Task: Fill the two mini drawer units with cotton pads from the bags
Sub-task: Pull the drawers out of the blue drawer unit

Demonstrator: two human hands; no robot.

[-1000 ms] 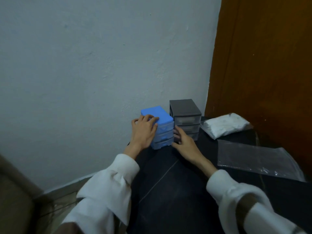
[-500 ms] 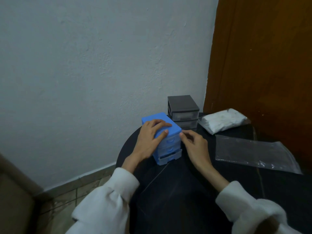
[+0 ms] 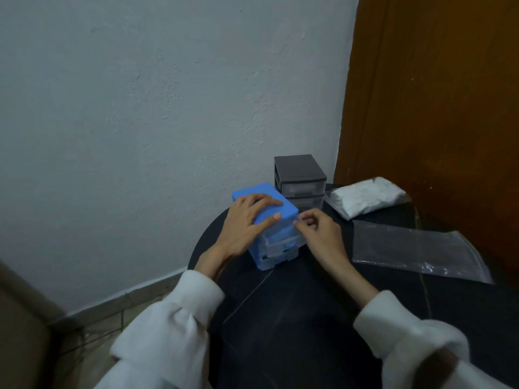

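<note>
At frame centre, the left hand (image 3: 247, 220) lies flat-fingered on the blue drawer unit (image 3: 280, 210) near the table's (image 3: 309, 318) left edge; the right hand (image 3: 320, 231) pinches its top drawer (image 3: 276, 234).

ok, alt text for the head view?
A person's left hand rests on top of a blue mini drawer unit on a black round table while the right hand pinches its top drawer; behind stand a grey drawer unit, a cotton-pad bag and a flat clear bag.
</note>
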